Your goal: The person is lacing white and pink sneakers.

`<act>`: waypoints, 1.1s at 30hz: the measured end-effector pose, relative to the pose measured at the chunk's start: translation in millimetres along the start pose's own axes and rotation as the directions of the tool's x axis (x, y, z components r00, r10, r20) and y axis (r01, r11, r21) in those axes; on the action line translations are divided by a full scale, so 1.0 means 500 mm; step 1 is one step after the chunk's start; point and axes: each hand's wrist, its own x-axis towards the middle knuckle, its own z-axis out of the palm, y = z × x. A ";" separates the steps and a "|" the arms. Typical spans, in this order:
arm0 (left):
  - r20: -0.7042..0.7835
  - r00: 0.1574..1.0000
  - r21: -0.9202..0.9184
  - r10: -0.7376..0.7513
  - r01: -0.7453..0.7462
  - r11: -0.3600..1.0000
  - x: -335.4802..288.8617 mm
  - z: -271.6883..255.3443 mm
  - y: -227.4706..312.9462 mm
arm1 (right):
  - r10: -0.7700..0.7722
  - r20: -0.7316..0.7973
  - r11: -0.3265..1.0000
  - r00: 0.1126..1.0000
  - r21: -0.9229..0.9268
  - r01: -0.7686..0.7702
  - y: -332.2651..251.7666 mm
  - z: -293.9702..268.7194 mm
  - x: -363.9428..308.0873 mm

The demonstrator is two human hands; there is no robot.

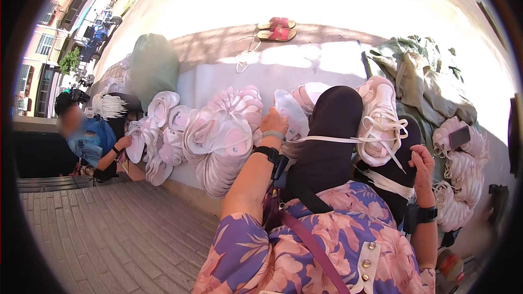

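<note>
Beside both knees point(336, 113), left hand point(274, 124) pinching edge of shoe piece point(294, 117), right hand point(423, 173) curled, grip unclear, open ground point(354, 0) ahead

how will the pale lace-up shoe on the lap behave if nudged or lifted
The shoe might tip or slide if pushed, perched on a rounded black trouser leg. Its loose white laces look floppy and would probably dangle or snag.

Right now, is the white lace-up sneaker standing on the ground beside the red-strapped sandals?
No, the white lace-up sneaker lies at the knees of the black trousers, apart from the red-strapped sandals.
</note>
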 end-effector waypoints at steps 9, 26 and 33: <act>0.037 0.986 -0.041 -0.163 0.165 0.985 0.011 0.035 -0.048 | 0.022 -0.038 0.989 0.999 -0.143 -0.027 0.009 0.007 0.030; -0.714 0.608 -0.180 0.348 -0.639 0.748 -0.190 -0.346 0.031 | -0.380 0.227 0.512 0.896 -0.755 0.409 0.006 0.069 0.033; -0.752 0.352 -0.136 0.557 -0.910 0.391 -0.348 -0.425 0.152 | -0.232 0.267 0.619 0.935 -0.701 0.354 -0.007 0.086 0.075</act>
